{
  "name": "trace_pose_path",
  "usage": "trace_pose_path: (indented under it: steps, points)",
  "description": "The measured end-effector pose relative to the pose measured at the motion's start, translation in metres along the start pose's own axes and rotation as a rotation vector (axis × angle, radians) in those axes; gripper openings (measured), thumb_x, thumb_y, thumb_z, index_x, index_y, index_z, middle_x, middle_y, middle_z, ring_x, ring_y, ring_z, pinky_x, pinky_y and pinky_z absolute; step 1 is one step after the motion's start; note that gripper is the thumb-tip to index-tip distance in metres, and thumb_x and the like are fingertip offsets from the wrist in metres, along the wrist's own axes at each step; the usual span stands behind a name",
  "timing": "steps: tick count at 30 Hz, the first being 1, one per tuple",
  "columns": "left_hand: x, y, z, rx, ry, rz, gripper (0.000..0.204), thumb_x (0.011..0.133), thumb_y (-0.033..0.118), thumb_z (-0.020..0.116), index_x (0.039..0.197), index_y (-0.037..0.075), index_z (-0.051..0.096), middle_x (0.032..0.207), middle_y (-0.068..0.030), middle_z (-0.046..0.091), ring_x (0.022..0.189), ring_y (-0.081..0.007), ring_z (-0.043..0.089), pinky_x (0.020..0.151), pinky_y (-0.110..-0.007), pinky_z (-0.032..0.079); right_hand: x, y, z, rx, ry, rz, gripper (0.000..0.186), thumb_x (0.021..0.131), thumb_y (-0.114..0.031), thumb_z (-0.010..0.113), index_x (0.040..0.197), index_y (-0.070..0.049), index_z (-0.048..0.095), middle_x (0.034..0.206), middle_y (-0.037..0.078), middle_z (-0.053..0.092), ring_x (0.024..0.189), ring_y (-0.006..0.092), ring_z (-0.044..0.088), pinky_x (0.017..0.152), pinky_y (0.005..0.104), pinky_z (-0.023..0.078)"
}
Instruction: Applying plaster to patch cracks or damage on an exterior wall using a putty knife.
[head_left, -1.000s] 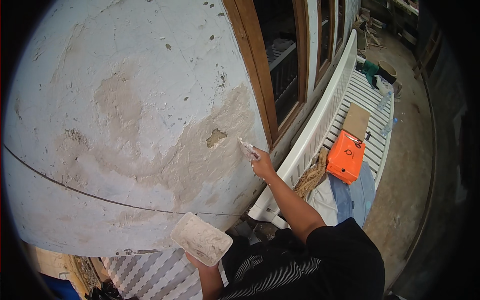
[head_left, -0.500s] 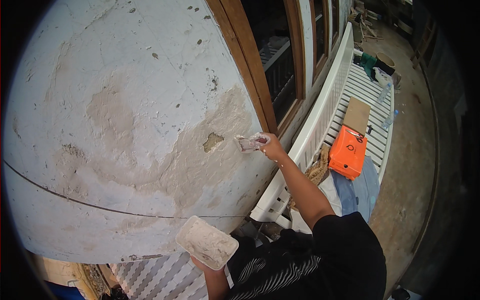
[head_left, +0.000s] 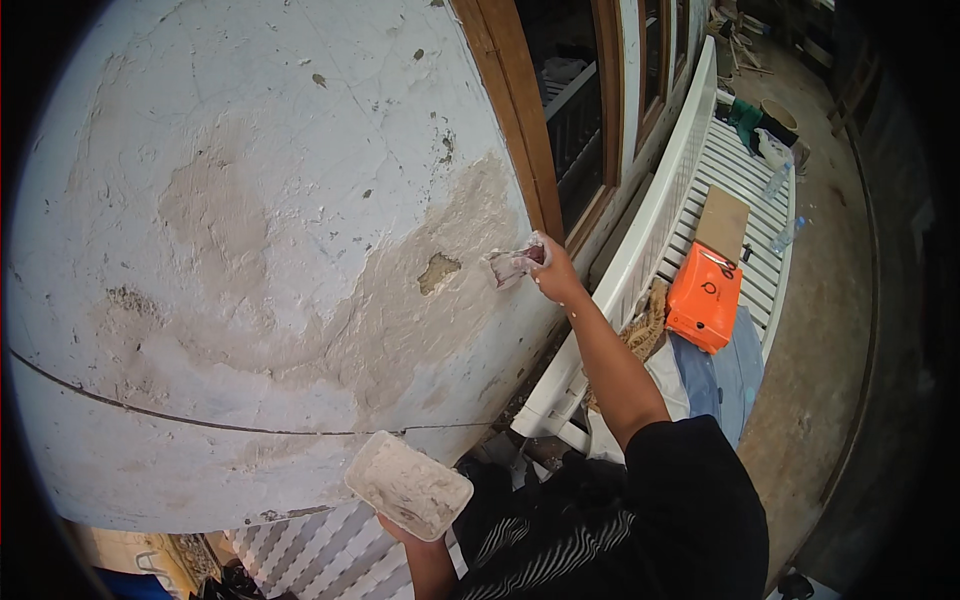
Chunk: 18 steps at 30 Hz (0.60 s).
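With my right hand (head_left: 557, 272) I grip a putty knife (head_left: 513, 266) smeared with pale filler. Its blade lies against the white wall (head_left: 300, 120), on a beige patch of filler (head_left: 385, 320) near the wooden window frame. Just left of the blade is a bare hole (head_left: 437, 273) in the plaster. My left hand (head_left: 408, 532) holds up a shallow rectangular plastic tub (head_left: 362, 478) from below, tilted toward me, below the wall's dark crack. Grey-beige filler (head_left: 415, 485) coats the inside of the tub. The fingers under the tub are mostly hidden.
A long white slatted bench (head_left: 690, 165) runs along the wall at the right. On it are an orange box (head_left: 703, 297) with scissors (head_left: 719, 262), a brown cardboard piece (head_left: 722, 220), blue cloth (head_left: 725, 375) and plastic bottles (head_left: 787, 235). White lattice (head_left: 330, 550) shows beneath the wall.
My right hand and the putty knife have shifted slightly up and right, with the blade turned a little. The view has moved slightly. The tub stays in my left hand.
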<state>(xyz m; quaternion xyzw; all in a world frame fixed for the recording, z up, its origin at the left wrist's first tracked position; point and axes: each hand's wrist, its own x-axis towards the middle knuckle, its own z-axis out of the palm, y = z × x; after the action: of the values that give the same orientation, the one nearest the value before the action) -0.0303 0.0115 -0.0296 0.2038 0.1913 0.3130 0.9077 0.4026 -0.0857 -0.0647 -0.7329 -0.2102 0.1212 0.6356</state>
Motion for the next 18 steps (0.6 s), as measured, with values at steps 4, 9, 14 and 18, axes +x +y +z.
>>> trace_pose_path:
  steps: [4,9,14,18]
  points:
    - [-0.003,-0.003,-0.005,-0.001,0.017,-0.014,0.068,0.093,0.054,0.042,0.146,0.012,0.038,0.141,-0.0213,0.048,0.124,-0.0432,0.05,0.102,-0.063,0.039,0.01,0.009,0.001,0.09,0.064,0.025,0.063,0.079,-0.009,0.077,0.134,0.005,0.05,0.107,0.017,0.067,0.098,0.0204,0.063,0.09,0.0295,0.047]
    - [-0.004,-0.007,-0.005,0.014,-0.005,-0.01,0.068,0.093,0.053,0.043,0.146,0.011,0.037,0.141,-0.0214,0.048,0.125,-0.0426,0.05,0.104,-0.06,0.039,-0.008,0.016,0.024,0.013,0.032,-0.03,0.063,0.08,-0.005,0.074,0.136,0.007,0.046,0.115,0.022,0.065,0.105,0.0252,0.063,0.094,0.0311,0.046]
    - [-0.011,-0.006,-0.003,0.007,0.034,0.048,0.068,0.093,0.053,0.043,0.146,0.01,0.037,0.14,-0.0221,0.049,0.124,-0.0422,0.051,0.104,-0.058,0.04,0.002,-0.008,-0.001,0.062,0.19,-0.059,0.059,0.084,-0.009,0.075,0.134,0.007,0.048,0.106,0.015,0.067,0.094,0.0163,0.061,0.086,0.0278,0.048]
    - [-0.009,-0.009,-0.001,0.047,0.015,0.014,0.069,0.093,0.054,0.043,0.146,0.01,0.037,0.14,-0.022,0.049,0.125,-0.0424,0.05,0.103,-0.058,0.041,-0.024,0.004,0.031,-0.16,0.115,-0.196,0.052,0.082,-0.001,0.07,0.13,0.009,0.051,0.109,0.021,0.067,0.097,0.0247,0.066,0.088,0.032,0.05]
